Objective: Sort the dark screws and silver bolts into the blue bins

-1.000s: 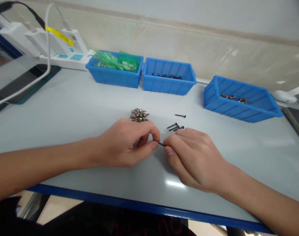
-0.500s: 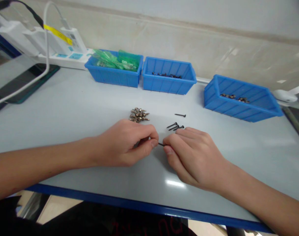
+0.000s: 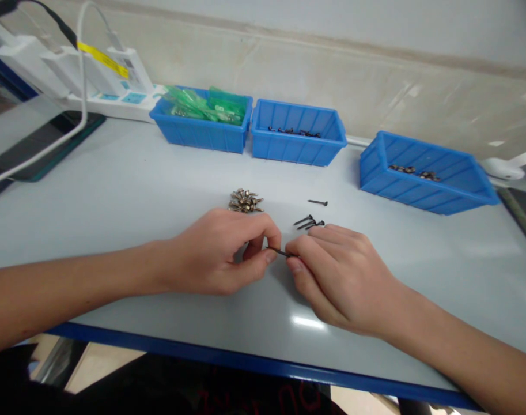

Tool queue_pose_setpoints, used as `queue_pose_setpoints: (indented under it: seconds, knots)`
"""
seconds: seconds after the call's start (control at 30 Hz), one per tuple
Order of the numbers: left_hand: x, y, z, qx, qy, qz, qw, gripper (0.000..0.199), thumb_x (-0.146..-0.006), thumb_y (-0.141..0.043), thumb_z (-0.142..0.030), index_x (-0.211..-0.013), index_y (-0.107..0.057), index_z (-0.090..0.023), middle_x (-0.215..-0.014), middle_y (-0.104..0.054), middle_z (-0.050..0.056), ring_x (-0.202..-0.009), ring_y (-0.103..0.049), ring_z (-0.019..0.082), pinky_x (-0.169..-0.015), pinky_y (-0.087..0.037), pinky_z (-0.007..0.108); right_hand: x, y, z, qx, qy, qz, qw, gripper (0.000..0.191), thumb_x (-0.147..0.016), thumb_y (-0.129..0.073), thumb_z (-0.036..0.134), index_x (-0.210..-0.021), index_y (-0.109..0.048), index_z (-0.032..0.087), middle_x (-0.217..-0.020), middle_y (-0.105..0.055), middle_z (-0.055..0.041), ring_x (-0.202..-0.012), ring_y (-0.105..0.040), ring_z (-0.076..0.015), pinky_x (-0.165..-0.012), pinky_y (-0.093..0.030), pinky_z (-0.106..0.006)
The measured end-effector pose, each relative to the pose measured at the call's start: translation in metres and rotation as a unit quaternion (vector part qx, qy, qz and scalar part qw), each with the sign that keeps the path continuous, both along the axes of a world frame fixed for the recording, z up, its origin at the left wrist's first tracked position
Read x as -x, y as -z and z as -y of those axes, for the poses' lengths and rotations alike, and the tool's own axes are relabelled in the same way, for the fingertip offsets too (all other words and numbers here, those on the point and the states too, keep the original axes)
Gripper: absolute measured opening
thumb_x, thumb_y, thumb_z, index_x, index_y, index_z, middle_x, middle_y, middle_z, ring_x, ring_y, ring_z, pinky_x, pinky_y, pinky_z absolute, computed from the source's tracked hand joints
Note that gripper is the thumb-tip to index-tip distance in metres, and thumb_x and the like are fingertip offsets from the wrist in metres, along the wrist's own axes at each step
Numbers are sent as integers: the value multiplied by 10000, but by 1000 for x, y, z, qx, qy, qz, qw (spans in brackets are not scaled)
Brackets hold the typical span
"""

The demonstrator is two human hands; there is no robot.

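Note:
A thin black screw (image 3: 280, 252) spans the small gap between my two hands, above the table. My right hand (image 3: 340, 274) is closed and pinches one end of it between thumb and index finger, hiding that end. My left hand (image 3: 232, 251) has its thumb and index finger around the pointed end, in a loose pinch with a little space between them. Several black screws (image 3: 310, 223) lie just beyond my right hand, and one more black screw (image 3: 318, 202) lies apart behind them. Behind my left hand is a heap of brassy hex-head screws (image 3: 245, 201).
Along the wall stand a blue bin (image 3: 202, 132) with green plastic bags, a blue bin (image 3: 292, 148) with dark screws and a blue bin (image 3: 422, 187) with brassy screws. At left are a power strip (image 3: 116, 108), a white cable (image 3: 83, 69) and a dark phone-like device (image 3: 42, 147).
My left thumb and index finger have loosened and parted slightly, so more of the black screw's pointed end shows. My right hand has hardly moved.

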State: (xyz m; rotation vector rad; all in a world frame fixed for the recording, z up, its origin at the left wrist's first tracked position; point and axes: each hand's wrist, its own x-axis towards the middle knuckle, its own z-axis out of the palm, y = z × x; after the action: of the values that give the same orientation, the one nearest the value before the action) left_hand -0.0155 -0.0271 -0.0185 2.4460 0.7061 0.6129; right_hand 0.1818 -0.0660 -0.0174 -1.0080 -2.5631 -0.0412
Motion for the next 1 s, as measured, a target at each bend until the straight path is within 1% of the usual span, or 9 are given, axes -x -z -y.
queue_pose_setpoints:
  seconds: [0.3, 0.47, 0.6, 0.7, 0.87, 1.0]
  knots:
    - [1, 2, 0, -13, -6, 3, 1000, 74, -783, -482, -133, -829, -511, -184, -585, -513, -62, -485, -438, 71, -523, -361, 195, -1, 0, -1, 58, -10, -19, 998, 313, -904, -323, 216, -739, -576, 130, -545, -501, -13, -518, -402, -140, -526, -288, -277]
    - [1, 2, -1, -9, -7, 3, 1000, 78, -796, -493, -149, -861, -522, -180, -585, -510, -64, -472, -423, 67, -520, -357, 192, -1, -1, 0, 57, -7, -33, 998, 279, -886, -357, 212, -721, -568, 134, -532, -483, -5, -510, -391, -129, -514, -283, -264]
    - [0, 1, -1, 3, 8, -13, 1000, 90, -804, -492, -165, -883, -533, -178, -581, -517, -59, -469, -433, 67, -504, -352, 190, -1, 0, 0, 49, 0, -47, 998, 218, -866, -409, 213, -750, -574, 129, -529, -473, 8, -502, -396, -122, -509, -287, -258]
    - [0, 0, -1, 11, 19, -12, 1000, 79, -807, -487, -185, -869, -535, -179, -576, -524, -49, -480, -452, 76, -500, -358, 191, -2, 1, 0, 33, 5, -59, 998, 172, -854, -434, 209, -774, -567, 134, -535, -482, 15, -508, -414, -119, -521, -300, -253]
    - [1, -1, -2, 13, 27, -10, 999, 68, -817, -495, -217, -856, -533, -176, -570, -512, -47, -477, -447, 77, -493, -355, 190, -2, -1, 1, 20, 13, -62, 998, 146, -839, -458, 218, -749, -549, 149, -531, -480, 20, -503, -411, -113, -520, -300, -246]
    - [1, -3, -2, 12, 29, -21, 999, 58, -830, -475, -196, -810, -524, -171, -575, -506, -49, -482, -440, 71, -491, -341, 183, -2, -2, 1, 21, 11, -64, 998, 142, -830, -475, 216, -735, -553, 144, -526, -475, 19, -496, -402, -112, -515, -297, -249]
